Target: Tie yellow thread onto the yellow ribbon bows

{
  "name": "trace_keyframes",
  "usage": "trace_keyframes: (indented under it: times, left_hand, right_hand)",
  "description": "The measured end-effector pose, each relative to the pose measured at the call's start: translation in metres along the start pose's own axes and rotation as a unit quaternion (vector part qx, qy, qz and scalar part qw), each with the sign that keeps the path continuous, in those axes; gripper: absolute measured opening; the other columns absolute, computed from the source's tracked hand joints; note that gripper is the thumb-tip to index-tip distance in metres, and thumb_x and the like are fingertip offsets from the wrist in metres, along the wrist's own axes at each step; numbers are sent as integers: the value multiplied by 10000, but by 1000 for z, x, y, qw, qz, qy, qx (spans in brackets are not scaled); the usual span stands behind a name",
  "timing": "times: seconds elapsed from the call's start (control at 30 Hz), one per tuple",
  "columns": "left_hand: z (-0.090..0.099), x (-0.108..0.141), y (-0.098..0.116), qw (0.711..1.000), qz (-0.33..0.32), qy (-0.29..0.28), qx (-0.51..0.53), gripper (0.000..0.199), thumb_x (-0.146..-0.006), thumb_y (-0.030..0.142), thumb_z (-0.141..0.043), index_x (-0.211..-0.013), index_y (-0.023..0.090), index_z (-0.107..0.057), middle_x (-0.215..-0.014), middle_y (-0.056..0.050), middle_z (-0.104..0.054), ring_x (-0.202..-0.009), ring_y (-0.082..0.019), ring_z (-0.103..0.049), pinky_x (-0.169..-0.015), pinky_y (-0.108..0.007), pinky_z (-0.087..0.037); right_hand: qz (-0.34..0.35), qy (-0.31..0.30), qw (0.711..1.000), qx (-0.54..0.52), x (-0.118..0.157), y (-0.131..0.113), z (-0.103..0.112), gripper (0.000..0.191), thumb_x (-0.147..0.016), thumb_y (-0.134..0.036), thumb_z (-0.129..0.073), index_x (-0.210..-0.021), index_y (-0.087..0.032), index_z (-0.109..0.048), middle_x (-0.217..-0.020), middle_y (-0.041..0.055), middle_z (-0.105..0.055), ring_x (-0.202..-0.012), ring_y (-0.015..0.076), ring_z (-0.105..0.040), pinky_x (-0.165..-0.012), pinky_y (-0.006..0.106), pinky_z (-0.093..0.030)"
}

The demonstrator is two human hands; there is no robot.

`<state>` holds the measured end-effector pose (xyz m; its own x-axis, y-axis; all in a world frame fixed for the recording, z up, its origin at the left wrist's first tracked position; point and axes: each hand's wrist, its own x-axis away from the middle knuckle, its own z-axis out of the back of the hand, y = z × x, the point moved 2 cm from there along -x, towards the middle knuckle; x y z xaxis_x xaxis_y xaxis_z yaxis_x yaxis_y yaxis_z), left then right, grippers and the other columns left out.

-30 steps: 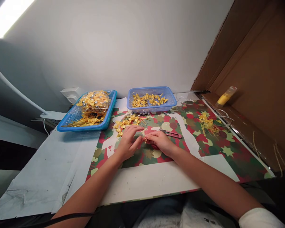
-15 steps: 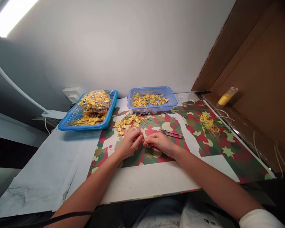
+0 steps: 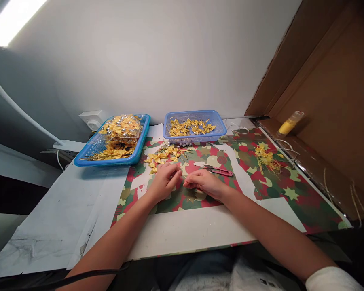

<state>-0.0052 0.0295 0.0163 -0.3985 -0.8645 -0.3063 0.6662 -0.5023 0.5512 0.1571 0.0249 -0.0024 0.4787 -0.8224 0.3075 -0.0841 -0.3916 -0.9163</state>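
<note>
Over the patterned sheet (image 3: 182,202) my left hand (image 3: 166,180) and my right hand (image 3: 204,182) face each other, a small gap between their fingertips. Both are closed, thumb pressed to the fingers. Whatever each pinches is too small or too hidden to make out. Just beyond my left hand lie several yellow ribbon bows (image 3: 162,155) with thin gold stems. Pink-handled thread snips (image 3: 220,171) rest on the sheet just behind my right hand.
A blue basket (image 3: 136,153) at the left holds bows and a clear bag of bows and silver beads. Another blue basket (image 3: 197,139) with bows stands at the back. Yellow scraps (image 3: 267,158) lie right. A yellow thread spool (image 3: 291,123) stands by the cardboard (image 3: 327,101).
The fingers of both hands have shifted slightly. A small gold bit seen at my right fingertips before no longer shows. The baskets, bows and snips have stayed put.
</note>
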Motion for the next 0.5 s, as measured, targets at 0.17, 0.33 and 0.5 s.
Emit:
trace_keyframes:
  times: [0.17,0.33,0.5]
  left_hand:
    - [2,0,-1,1000,6,11,-11,287,-915,274,-396,-652,193,-478,-629,3,-535,-677,-168,-481,-707,-336,-351]
    - [5,-1,-2,1000,19,18,-17,289,-910,293,-399,-650,194,-474,-646,-8,-545,-695,-174,-483,-686,-326,-350]
    - [6,-1,-3,999,19,25,-28,289,-907,284,-405,-640,192,-468,-635,-5,-553,-689,-174,-483,-691,-329,-349]
  right_hand:
    - [6,-8,1000,-2,1,-1,0,148,-651,-272,-646,-586,-154,-709,-661,28,-631,-647,107,-512,-664,255,-407]
    - [0,-8,1000,-2,1,0,0,147,-659,-270,-652,-602,-148,-712,-680,35,-648,-659,103,-530,-675,248,-416]
    - [-4,-4,1000,-3,2,-1,1,143,-649,-277,-674,-599,-149,-715,-672,37,-647,-656,108,-529,-659,251,-414]
